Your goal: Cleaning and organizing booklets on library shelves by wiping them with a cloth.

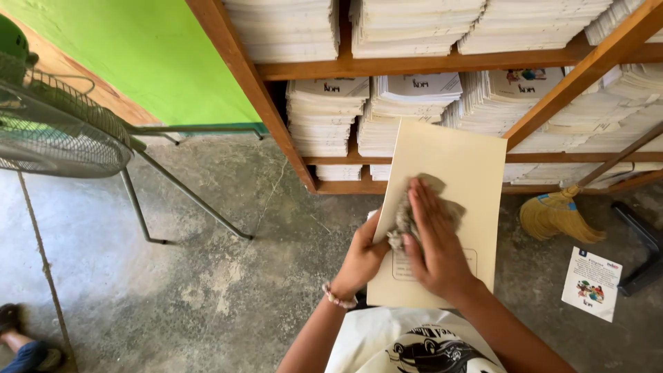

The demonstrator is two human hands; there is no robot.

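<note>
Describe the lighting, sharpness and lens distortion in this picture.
Head view: soft, even daylight with no glare; the cream folder and right hand pressing a cloth are fairly sharp; wide-angle distortion leans the wooden shelf posts outward; the fan is cut off at the left edge.

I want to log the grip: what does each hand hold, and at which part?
The left hand holds the cream booklet by its left edge. The right hand presses a grey cloth flat on its cover.
</note>
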